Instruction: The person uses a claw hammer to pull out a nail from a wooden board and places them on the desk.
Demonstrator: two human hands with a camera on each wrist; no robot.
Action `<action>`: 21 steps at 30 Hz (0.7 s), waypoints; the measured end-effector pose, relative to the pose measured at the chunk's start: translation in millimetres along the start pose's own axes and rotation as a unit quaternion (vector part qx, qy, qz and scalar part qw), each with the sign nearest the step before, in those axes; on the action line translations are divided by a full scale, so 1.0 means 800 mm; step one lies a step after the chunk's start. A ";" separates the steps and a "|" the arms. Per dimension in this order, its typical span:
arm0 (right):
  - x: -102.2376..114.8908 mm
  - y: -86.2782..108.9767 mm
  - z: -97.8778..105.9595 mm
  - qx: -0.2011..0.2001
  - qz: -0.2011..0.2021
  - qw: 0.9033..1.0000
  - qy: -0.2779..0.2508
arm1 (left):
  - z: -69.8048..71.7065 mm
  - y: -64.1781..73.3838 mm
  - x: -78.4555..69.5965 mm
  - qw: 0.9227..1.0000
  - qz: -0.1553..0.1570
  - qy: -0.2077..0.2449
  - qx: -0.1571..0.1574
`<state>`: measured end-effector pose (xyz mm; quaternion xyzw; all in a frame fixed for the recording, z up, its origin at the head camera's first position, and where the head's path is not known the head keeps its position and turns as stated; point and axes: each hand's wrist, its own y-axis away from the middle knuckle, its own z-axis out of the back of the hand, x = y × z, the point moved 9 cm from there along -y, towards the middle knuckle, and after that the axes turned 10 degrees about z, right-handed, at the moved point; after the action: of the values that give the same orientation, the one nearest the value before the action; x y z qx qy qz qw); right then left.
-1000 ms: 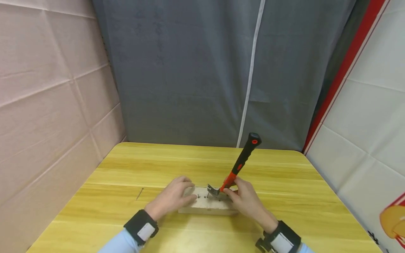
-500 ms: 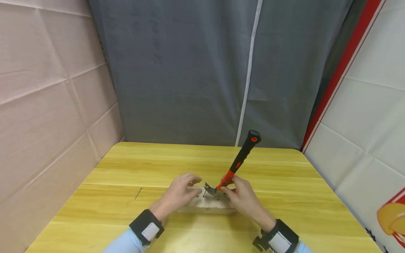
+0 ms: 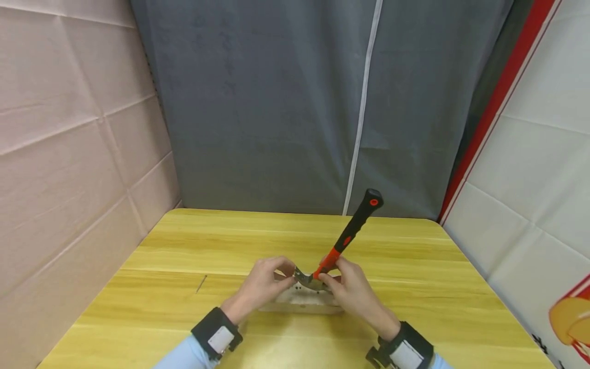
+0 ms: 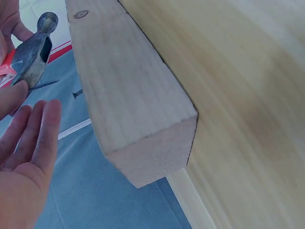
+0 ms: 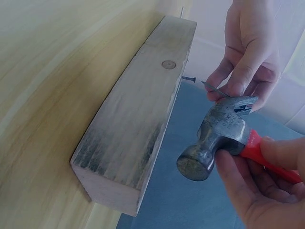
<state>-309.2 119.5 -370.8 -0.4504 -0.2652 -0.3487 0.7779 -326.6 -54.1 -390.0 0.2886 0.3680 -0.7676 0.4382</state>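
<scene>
My right hand [image 3: 355,289] grips a claw hammer [image 3: 352,230] low on its red neck, close to the steel head. The black handle points up and away. In the right wrist view, my left hand [image 5: 252,52] pinches a nail [image 5: 214,88] at the hammer's claw, its pointed end sticking out toward the wood. Beneath both hands lies a pale wooden block [image 3: 301,308] with several small dark holes in its top. Another nail [image 5: 189,78] stands partly out of the block's face.
A loose nail [image 3: 201,284] lies on the yellow wood-grain table [image 3: 152,318], left of the block. Behind the table hangs a grey curtain [image 3: 267,113]. Pale cloth panels [image 3: 60,154] flank both sides.
My left hand has left the block's left end and moved right and up to the claw, where it now pinches the nail. The hammer head has shifted slightly left.
</scene>
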 end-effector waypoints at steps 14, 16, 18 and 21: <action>0.001 0.000 -0.003 0.003 0.000 1.000 -0.012 | -0.002 0.002 0.000 1.000 0.016 0.026 0.006; 0.002 0.000 -0.002 0.004 0.002 1.000 -0.013 | -0.003 0.001 0.000 0.999 0.018 0.029 0.006; 0.002 0.001 -0.002 0.003 0.003 1.000 -0.014 | -0.003 0.001 -0.001 0.999 0.019 0.029 0.005; 0.003 0.000 -0.002 0.004 0.006 1.000 -0.013 | -0.003 0.001 -0.002 0.999 0.019 0.025 0.005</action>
<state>-307.3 117.5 -369.7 -0.4536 -0.2741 -0.3371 0.7781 -324.5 -51.7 -390.5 0.3171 0.3698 -0.7532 0.4420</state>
